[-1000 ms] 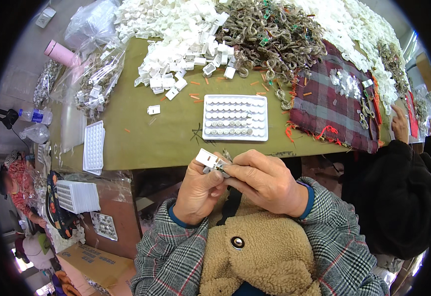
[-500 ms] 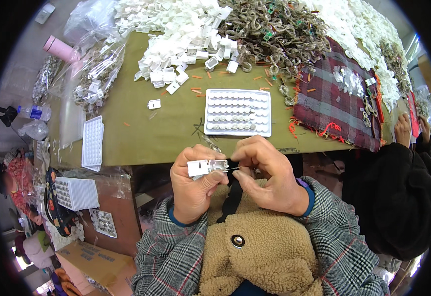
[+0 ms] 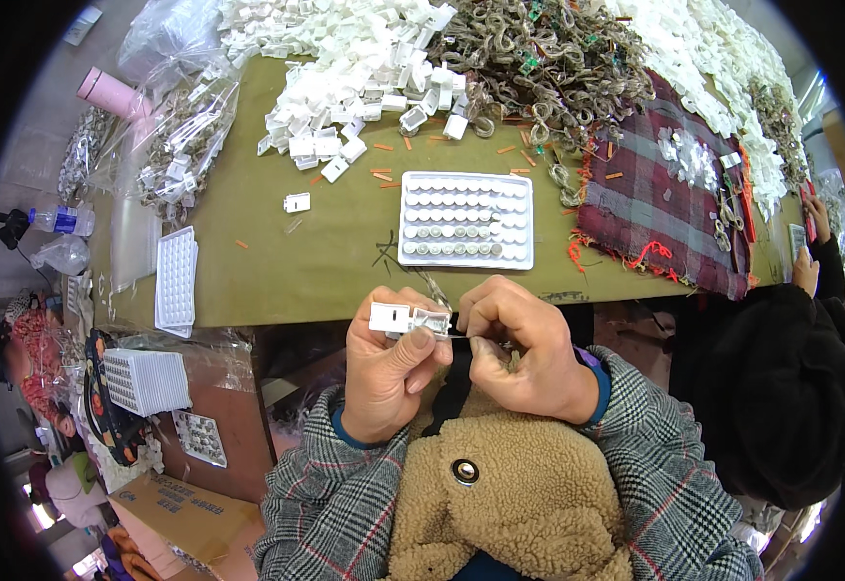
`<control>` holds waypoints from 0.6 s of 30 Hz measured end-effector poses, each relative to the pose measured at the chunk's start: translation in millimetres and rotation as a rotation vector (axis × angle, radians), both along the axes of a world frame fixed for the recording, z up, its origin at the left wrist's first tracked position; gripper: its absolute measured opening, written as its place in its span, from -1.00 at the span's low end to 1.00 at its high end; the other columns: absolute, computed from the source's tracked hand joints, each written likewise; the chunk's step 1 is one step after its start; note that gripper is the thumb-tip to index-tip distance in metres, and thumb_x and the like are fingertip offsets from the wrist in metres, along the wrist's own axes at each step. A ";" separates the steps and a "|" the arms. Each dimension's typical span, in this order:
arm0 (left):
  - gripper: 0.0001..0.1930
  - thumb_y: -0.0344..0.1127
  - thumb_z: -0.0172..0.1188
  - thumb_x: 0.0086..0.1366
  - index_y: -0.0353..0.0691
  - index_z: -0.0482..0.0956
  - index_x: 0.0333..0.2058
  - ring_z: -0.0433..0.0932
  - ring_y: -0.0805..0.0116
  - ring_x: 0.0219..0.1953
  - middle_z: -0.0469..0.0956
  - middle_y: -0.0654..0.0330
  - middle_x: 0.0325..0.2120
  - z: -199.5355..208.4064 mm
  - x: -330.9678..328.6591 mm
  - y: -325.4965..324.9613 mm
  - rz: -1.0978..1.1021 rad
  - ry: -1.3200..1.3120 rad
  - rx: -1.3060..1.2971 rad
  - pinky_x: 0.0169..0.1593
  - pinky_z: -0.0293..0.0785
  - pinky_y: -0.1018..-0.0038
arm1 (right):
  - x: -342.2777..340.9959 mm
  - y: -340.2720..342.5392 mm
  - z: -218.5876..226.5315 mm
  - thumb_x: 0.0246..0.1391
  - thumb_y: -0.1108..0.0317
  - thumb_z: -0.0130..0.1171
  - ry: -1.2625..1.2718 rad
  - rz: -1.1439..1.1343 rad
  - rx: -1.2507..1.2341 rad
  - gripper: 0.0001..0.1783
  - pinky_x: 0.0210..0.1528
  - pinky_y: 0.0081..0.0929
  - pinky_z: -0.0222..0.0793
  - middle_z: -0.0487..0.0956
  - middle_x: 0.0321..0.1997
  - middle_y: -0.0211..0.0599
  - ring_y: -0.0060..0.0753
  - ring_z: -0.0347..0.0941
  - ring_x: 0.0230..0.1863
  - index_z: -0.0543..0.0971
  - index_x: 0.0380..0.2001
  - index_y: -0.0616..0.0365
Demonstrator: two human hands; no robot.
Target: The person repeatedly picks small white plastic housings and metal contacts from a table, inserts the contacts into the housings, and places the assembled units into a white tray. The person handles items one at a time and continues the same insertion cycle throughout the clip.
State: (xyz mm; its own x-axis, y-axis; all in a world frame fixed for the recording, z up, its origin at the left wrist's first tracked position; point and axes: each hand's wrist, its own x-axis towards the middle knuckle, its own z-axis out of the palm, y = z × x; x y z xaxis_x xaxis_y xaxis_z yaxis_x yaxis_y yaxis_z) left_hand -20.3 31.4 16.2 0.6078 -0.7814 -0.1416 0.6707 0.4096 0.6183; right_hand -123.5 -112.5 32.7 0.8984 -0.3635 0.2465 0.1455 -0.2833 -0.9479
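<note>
My left hand [image 3: 382, 387] is closed around a small white plastic case [image 3: 390, 318], with the thumb across its lower edge. An open compartment shows at the case's right end. From its right side a thin wire [image 3: 458, 337] runs to my right hand [image 3: 531, 363], whose thumb and forefinger pinch it. Behind the case, a clear cord [image 3: 435, 289] rises toward the table edge. Just beyond my hands lies a white tray [image 3: 525, 262] of round button cells in rows.
White plastic cases [image 3: 335, 73] and coiled cords [image 3: 548, 68] are heaped at the back. A plaid cloth [image 3: 626, 208] with scissors [image 3: 727, 218] lies right, near a co-worker's hands [image 3: 807, 271]. Empty-looking trays [image 3: 177, 281] sit left; one loose case [image 3: 297, 202] lies on the green table [image 3: 326, 261].
My left hand and the case have shifted slightly right. My right hand's fingers have curled in closer on the wire. At the right, the co-worker's hands have moved apart.
</note>
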 end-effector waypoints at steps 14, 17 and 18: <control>-0.77 -0.53 0.36 0.22 -0.32 0.45 -0.25 0.63 0.41 -0.33 0.57 0.06 -0.27 3.3 -6.4 1.4 0.146 -0.545 0.108 -0.30 0.63 0.55 | 0.7 2.9 7.4 -0.12 0.61 0.28 -0.113 -0.106 -0.234 -0.83 -0.54 -0.56 0.30 0.52 -0.38 -0.26 -0.47 0.43 -0.53 0.56 -0.38 0.24; -0.77 -0.50 0.35 0.23 -0.32 0.44 -0.25 0.64 0.39 -0.35 0.58 0.01 -0.25 2.5 -7.0 2.5 0.143 -0.522 0.059 -0.37 0.61 0.58 | -2.0 0.9 8.0 0.02 0.58 0.27 0.051 0.013 0.218 -0.89 -0.59 -0.65 0.20 0.54 -0.41 -0.37 -0.67 0.33 -0.57 0.55 -0.36 0.27; -0.77 -0.49 0.35 0.24 -0.32 0.44 -0.25 0.64 0.39 -0.36 0.58 -0.01 -0.24 2.2 -7.4 2.9 0.133 -0.479 0.039 -0.42 0.59 0.60 | -3.8 0.5 8.6 0.07 0.56 0.26 0.152 0.062 0.507 -0.91 -0.59 -0.66 0.19 0.52 -0.44 -0.39 -0.69 0.34 -0.57 0.54 -0.35 0.28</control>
State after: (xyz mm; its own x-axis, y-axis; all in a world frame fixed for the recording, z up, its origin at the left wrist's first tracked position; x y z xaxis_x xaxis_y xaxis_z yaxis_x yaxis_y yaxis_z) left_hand -27.6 34.4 18.3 0.7058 -0.6922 0.1505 0.2510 0.4430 0.8607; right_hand -127.3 -112.0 41.3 0.9339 -0.3483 -0.0811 -0.0024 0.2206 -0.9754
